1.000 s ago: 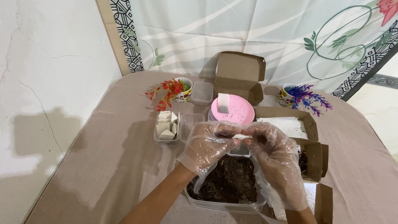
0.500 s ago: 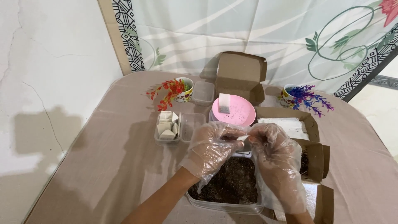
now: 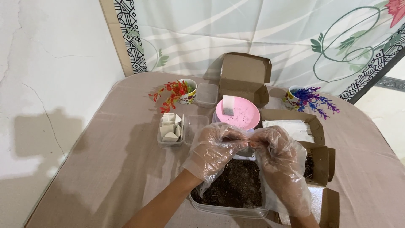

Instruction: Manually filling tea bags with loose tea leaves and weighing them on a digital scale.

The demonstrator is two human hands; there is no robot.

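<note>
pink plate (image 3: 241,115); open cardboard box (image 3: 244,76); two flower mugs (image 3: 185,90); tray of white wedges (image 3: 170,130)

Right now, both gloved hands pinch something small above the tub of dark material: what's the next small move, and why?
Probably keep the left hand and right hand over the clear tub and ease the pinched piece apart there. The grip sits directly above the dark loose material, so spills should land inside.

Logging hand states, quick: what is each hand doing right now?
Left hand: gloved, fingers pinched shut on something too small to identify.
Right hand: gloved, pinching the same spot.
</note>
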